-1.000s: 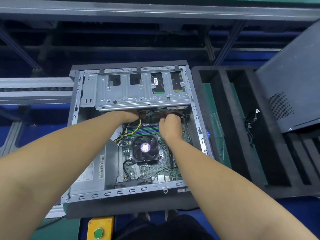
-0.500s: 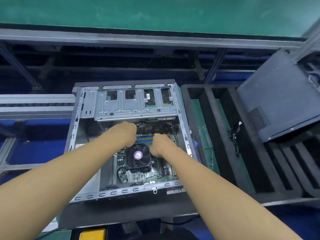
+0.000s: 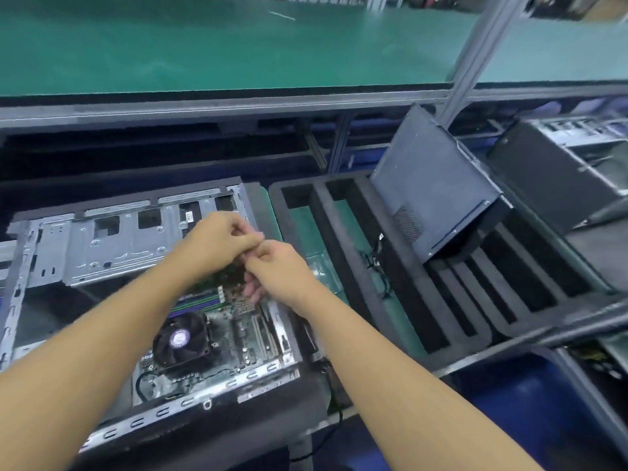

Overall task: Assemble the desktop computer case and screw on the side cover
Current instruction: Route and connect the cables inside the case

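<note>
Green belt [image 3: 238,45] behind, open computer case [image 3: 51,253], left hand [image 3: 217,243] touching right hand [image 3: 282,266]

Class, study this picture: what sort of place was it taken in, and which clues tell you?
Probably a computer assembly line in a factory: an open desktop case, a slotted black foam tray beside it with a side cover leaning in it, and a long green bench behind.
</note>
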A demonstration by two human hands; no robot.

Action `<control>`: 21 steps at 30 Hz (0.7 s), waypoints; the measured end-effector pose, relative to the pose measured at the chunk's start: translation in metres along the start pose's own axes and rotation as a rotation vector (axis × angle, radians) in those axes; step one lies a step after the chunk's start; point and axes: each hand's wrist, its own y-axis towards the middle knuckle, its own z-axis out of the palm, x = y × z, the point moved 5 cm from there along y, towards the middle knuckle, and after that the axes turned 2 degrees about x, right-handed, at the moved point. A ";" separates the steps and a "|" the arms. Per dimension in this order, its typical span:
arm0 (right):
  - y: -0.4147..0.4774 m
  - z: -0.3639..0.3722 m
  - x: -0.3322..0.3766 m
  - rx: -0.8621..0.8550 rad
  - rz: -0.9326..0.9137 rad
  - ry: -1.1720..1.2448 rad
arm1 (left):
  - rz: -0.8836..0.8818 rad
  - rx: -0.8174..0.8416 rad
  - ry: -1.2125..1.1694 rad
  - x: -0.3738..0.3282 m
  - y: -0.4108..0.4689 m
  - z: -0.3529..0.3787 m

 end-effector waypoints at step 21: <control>0.040 -0.241 -0.201 -0.583 0.425 0.230 | -0.149 0.551 0.114 -0.069 0.088 0.232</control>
